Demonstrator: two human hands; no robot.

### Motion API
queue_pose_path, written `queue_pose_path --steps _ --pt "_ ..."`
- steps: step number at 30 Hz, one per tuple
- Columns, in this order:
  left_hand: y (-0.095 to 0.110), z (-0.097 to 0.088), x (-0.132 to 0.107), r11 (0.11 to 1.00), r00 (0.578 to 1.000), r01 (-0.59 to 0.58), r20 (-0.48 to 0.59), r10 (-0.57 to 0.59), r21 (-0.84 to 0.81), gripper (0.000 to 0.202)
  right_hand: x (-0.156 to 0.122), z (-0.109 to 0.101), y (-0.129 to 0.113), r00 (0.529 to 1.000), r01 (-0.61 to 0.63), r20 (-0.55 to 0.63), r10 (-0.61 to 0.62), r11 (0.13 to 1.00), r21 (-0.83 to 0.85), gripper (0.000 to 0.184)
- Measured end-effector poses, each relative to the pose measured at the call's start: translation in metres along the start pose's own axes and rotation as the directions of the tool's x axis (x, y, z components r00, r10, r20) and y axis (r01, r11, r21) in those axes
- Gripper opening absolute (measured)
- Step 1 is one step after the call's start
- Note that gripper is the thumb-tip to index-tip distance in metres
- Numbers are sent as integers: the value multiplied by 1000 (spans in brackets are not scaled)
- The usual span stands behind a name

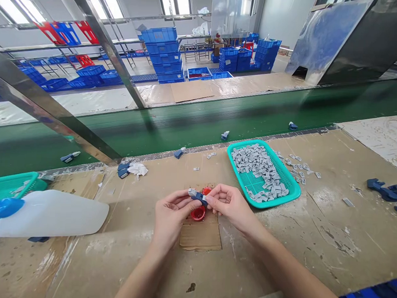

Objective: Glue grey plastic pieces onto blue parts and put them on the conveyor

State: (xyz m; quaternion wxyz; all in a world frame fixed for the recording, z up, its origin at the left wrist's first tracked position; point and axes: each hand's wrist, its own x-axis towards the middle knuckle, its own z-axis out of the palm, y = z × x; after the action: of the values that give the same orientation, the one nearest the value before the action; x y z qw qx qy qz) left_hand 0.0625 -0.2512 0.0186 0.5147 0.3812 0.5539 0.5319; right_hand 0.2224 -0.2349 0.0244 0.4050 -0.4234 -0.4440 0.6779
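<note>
Between my two hands is a small dark blue and grey plastic part (pixel 199 197). My left hand (pixel 174 213) pinches its blue body, and the light grey tip points up and left. The fingers of my right hand (pixel 227 204) close on the right end, where a small pale piece shows; I cannot tell if it is separate. Just below the part sits a red cap-like dish (pixel 198 213), and another red dish (pixel 206 191) is partly hidden behind my fingers. A cardboard piece (pixel 200 237) lies beneath them. To the right, a green basket (pixel 296 196) holds many small grey plastic pieces (pixel 256 162).
Loose grey pieces (pixel 300 170) lie right of the basket. A white bottle (pixel 56 213) lies on its side at left, near another green basket (pixel 18 177). Blue-grey parts (pixel 225 135) rest on the green conveyor belt (pixel 186 127). A metal post (pixel 107 46) rises at left.
</note>
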Motion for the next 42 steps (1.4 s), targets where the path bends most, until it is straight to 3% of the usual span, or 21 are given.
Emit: queue_pose_path --steps 6,9,12,15,17,18,20,23,26,28,31,34,39,42 --pt "2 4 -4 993 998 -68 -4 69 95 23 -2 -4 5 980 -155 133 147 987 53 40" --pt "8 5 -3 993 997 -62 47 57 100 30 -3 -1 5 988 -109 117 103 993 44 38" --pt "14 7 3 997 986 -21 164 8 75 42 -3 -1 -1 998 -26 60 26 1000 5 33" --pt "19 13 17 995 965 2 259 -28 103 48 -1 -20 -12 997 83 13 -82 985 -149 24" --pt "22 16 35 989 962 -52 273 12 141 54 1 -45 -19 967 159 -121 -223 906 -393 18" --pt "24 17 47 981 961 -105 271 57 163 57 2 -61 -22 923 152 -218 -317 821 -551 16" --pt "30 15 80 945 951 -230 259 168 231 63 4 -90 -24 866 -1 -313 -390 625 -781 19" --pt "42 5 141 792 929 -370 222 297 486 66 9 -114 -20 906 -191 -336 -258 459 -868 13" --pt "56 -11 201 403 913 -326 173 370 855 60 16 -111 -15 923 -259 -352 -155 425 -867 10" --pt "63 -21 231 231 913 -257 157 377 938 62 18 -104 -13 924 -280 -358 -131 403 -871 6" --pt "66 -31 259 129 929 -229 177 324 965 66 19 -99 -13 938 -277 -332 -101 360 -891 3" --pt "59 -32 272 43 942 -242 224 250 969 65 15 -96 -16 933 -313 -349 -87 286 -906 4" --pt "49 -27 276 -45 950 -260 263 168 965 39 9 -82 -25 930 -365 -367 10 123 -923 14" --pt "44 -19 271 -80 942 -262 273 197 962 35 7 -74 -29 941 -339 -339 15 71 -938 21"
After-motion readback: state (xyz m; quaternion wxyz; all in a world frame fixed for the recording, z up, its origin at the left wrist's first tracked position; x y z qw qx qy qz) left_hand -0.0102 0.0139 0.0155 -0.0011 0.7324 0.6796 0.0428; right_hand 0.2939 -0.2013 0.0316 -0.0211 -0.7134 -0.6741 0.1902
